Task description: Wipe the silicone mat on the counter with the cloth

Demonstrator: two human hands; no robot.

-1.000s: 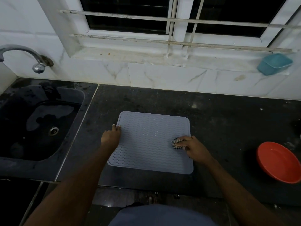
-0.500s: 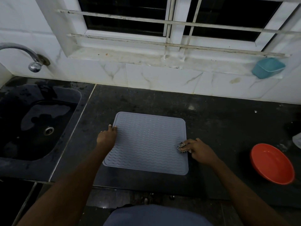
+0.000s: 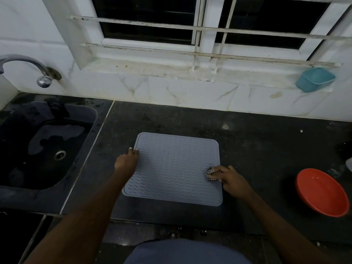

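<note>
A grey square silicone mat [image 3: 175, 168] with a wavy ribbed surface lies flat on the dark counter [image 3: 257, 149]. My left hand [image 3: 126, 161] presses its fingertips on the mat's left edge, fingers curled, holding nothing. My right hand [image 3: 230, 179] is at the mat's right edge, closed on a small bunched checked cloth [image 3: 210, 174] that rests on the mat. Most of the cloth is hidden under my fingers.
A dark wet sink [image 3: 43, 147] with a metal tap [image 3: 34, 69] lies to the left. At the right, near the counter's front edge, stands an orange bowl [image 3: 322, 195]. A teal container [image 3: 315, 81] sits on the window ledge. White tiled wall runs behind.
My right hand with the cloth has slid rightwards across the mat to its right edge. My left hand has stayed on the left edge.
</note>
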